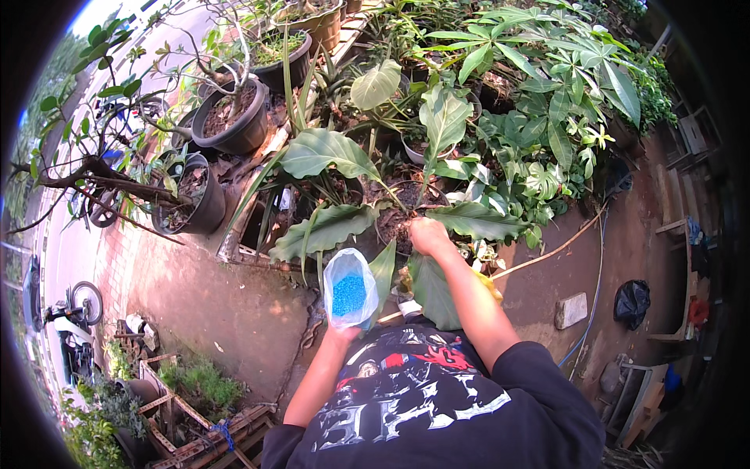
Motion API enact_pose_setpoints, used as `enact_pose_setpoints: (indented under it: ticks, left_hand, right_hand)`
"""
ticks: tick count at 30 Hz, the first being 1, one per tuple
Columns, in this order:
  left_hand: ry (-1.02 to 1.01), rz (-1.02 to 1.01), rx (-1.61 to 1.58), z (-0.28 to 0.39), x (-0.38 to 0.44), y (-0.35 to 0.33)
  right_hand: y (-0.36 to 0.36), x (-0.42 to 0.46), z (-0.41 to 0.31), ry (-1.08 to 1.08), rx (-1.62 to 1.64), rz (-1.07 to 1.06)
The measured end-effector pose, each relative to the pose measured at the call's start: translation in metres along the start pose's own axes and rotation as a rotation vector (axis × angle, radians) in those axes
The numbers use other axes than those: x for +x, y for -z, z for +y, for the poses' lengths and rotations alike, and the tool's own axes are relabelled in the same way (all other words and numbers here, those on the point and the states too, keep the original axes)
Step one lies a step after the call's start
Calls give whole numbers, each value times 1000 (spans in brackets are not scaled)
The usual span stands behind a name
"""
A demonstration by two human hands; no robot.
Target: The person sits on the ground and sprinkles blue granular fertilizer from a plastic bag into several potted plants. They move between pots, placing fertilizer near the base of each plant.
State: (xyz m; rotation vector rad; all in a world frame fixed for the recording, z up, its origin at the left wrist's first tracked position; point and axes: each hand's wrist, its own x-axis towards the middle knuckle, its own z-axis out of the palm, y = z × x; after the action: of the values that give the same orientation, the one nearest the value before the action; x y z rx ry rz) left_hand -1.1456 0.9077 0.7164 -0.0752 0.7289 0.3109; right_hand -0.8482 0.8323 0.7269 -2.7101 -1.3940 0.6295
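My left hand (343, 333) holds up a clear plastic bag (368, 275) with its mouth open towards me. Bright blue granules (349, 294) lie inside it. My right hand (428, 235) is down at the dark soil (394, 225) of a potted plant, beside its stems. Its fingers point away from me, so whether they pinch anything is hidden. Large wavy green leaves spread around the pot, one leaf (477, 221) to the right of my hand and another (328, 231) to the left. A broad leaf (433, 287) hangs below my right wrist.
Potted plants crowd the far side, including a black pot (234, 126) with a bare-branched shrub. A thorny-looking branch (117, 182) juts out at left. On the right are a pale block (571, 311), a blue hose (586, 328) and a black plastic bag (631, 303). A motorcycle (73, 328) stands far left.
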Motion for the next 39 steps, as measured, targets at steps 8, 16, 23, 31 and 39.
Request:
enact_pose_setpoints:
  ticks: [8,16,23,31,39]
  left_hand:
    - [22,18,80,-4,17,14]
    - [5,-45,53,0,12,18]
    - [-25,-28,71,-3,15,19]
    - [15,-273,52,-5,7,15]
    - [-21,-186,62,-13,-8,-2]
  right_hand:
    - [-52,13,14,-3,159,64]
    - [0,2,12,-24,167,129]
    - [-21,4,7,-50,81,-70]
    - [-12,3,5,-20,86,158]
    - [-25,-2,5,-22,-16,33]
